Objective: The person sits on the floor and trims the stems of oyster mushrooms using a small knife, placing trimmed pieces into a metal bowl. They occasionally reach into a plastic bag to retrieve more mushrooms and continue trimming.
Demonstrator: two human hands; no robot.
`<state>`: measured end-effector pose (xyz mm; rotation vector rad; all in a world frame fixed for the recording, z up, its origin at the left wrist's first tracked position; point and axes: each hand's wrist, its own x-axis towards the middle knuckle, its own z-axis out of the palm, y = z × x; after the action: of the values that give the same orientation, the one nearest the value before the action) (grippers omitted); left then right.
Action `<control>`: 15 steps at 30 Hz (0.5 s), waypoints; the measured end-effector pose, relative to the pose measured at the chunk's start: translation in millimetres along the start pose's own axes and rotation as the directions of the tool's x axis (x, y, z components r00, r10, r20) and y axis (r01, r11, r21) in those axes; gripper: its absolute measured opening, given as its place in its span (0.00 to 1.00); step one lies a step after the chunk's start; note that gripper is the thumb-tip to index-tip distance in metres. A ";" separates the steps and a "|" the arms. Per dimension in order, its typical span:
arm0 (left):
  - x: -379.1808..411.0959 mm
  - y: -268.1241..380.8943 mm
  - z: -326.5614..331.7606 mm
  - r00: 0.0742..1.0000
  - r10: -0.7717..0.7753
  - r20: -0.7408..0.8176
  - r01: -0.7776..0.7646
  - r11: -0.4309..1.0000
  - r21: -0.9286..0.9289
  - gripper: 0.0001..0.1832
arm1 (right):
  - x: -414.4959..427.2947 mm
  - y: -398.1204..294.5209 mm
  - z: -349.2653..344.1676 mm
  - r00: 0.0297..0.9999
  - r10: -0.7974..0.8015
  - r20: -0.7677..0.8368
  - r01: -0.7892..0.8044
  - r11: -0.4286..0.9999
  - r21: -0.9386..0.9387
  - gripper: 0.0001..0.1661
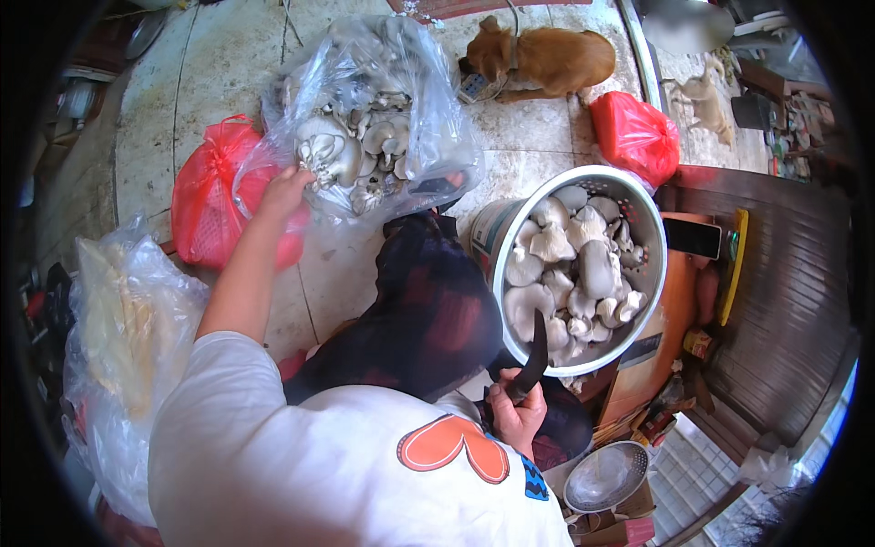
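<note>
My left hand grips the stem end of an oyster mushroom cluster at the mouth of a clear plastic bag. More grey oyster mushrooms fill that bag on the floor. Close to my body, my right hand holds a knife with a dark curved blade, its tip pointing up. The blade overlaps the near rim of a metal colander in view. Inside the colander lie many loose oyster mushrooms, caps and pale stems mixed.
A tied red bag stands left of the clear bag, another red bag beyond the colander. A leashed brown dog is at the far side. A phone lies to the right. At lower right sits a smaller colander.
</note>
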<state>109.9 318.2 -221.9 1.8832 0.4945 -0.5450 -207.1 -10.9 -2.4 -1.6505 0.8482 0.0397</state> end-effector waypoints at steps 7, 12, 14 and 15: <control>-86.6 42.4 -28.2 0.974 -0.188 0.125 0.206 0.967 -0.151 0.24 | -32.2 -2.2 3.2 0.994 -0.103 -0.023 0.105 0.989 0.100 0.14; -114.2 35.6 -45.4 0.990 -0.083 0.114 0.116 0.938 -0.327 0.17 | -55.0 15.4 -6.0 0.984 -0.177 -0.030 0.179 0.980 0.090 0.13; -131.2 49.6 -43.3 0.992 -0.047 0.115 0.086 0.928 -0.362 0.16 | -61.7 24.2 -9.3 0.981 -0.193 -0.028 0.195 0.976 0.098 0.13; -136.5 55.6 -40.4 0.993 0.021 0.114 0.023 0.929 -0.368 0.15 | -65.2 24.5 -9.1 0.979 -0.204 -0.023 0.205 0.970 0.128 0.13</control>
<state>36.7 325.0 -87.9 1.4827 0.4839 -0.5187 -271.8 13.5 9.8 -1.6074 0.6700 -0.1643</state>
